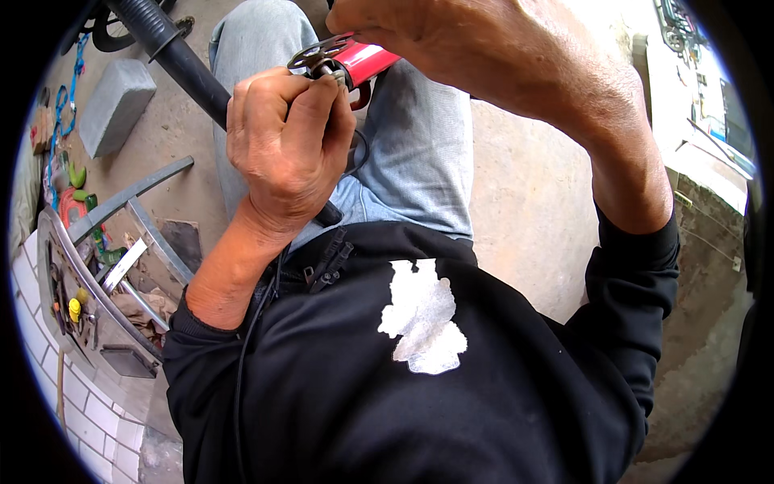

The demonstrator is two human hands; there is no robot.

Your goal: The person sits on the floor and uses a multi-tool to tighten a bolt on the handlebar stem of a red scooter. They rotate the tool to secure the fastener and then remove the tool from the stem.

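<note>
At the top centre, between my legs, is a red metal part (368, 58) with a dark slotted plate (311, 50) and small silver fittings at its left end. My left hand (286, 149) is closed, fingertips pinched on those fittings just below the plate. My right hand (451, 36) reaches over the red part from the upper right, fingers curled at the top edge; what they grip is hidden. A black tube with a ribbed grip (173, 60) runs diagonally beneath my left hand, and a thin black cable (363, 149) loops beside it.
On the left are a grey block (117, 105), a curved metal frame (133, 198), a blue cord (60, 113), a tray with small tools (141, 361) and white tiles (72, 391). A pale ledge (685, 157) borders the right side.
</note>
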